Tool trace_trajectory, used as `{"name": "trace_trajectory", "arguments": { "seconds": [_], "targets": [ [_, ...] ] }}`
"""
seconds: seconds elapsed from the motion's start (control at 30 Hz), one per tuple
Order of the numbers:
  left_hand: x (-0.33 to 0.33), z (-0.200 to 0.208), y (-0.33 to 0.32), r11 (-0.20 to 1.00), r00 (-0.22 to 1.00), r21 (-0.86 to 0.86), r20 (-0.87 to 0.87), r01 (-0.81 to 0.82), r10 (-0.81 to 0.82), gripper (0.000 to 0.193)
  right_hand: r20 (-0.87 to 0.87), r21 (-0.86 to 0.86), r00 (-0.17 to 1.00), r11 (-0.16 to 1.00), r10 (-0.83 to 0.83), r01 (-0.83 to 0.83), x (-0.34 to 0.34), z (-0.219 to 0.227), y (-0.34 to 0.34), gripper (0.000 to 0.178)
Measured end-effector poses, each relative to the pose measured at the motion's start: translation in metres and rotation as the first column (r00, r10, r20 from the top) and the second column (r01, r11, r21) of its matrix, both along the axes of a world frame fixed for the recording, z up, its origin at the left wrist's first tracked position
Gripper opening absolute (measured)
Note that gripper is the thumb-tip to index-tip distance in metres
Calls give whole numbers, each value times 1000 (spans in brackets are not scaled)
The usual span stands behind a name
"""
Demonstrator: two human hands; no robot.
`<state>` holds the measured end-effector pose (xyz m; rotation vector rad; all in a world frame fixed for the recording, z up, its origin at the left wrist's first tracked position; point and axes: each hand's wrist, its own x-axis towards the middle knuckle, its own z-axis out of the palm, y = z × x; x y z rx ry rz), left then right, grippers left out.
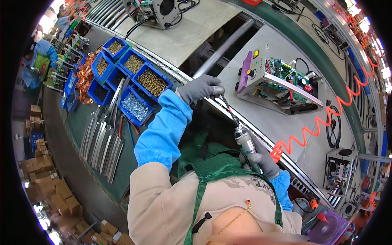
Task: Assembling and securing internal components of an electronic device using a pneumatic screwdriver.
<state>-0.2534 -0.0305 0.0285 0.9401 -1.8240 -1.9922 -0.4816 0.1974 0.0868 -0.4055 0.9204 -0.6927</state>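
Note:
My right hand point(262, 158), in a grey glove, is wrapped round a silver pneumatic screwdriver point(245, 142) close to my body. The long thin bit point(228, 107) of the screwdriver points up and away toward my left hand point(203, 88). That hand, also gloved in grey, is closed in a pinch right by the bit's tip; what lies between its fingers is too small to make out. To the right, on the metal work surface, stands an uncovered machine point(281, 83) with a purple front panel, a yellow switch and green circuit boards inside.
Blue bins point(152, 80) of brass-coloured and silver screws sit left of my hands. Metal strips point(102, 141) lie on the green table. An orange coiled air hose point(314, 128) stretches across the right side. More open machines point(340, 169) stand at the right and at the top.

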Motion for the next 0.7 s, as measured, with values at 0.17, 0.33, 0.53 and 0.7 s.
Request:
{"name": "trace_trajectory", "arguments": {
  "seconds": [0.17, 0.33, 0.53, 0.7],
  "targets": [
    [-16, -6, 24, 889, 902, 346, -199, -302, 383, 13, -59, -59, 997, 997, -44, 40, 8, -5, -3, 105],
    [-25, -17, 53, 537, 592, 792, -293, -289, 751, 25, -78, -101, 997, 995, -14, 6, 15, -13, -11, 109],
    [103, -11, 41, 168, 364, -778, -83, -606, 928, 29, -63, -138, 998, 990, -19, 10, 18, -13, -15, 108],
    [204, -37, 58, 620, -196, -759, 588, 200, 784, 17, -60, -107, 992, 988, -115, 108, 13, -11, -14, 108]
  ]
}}
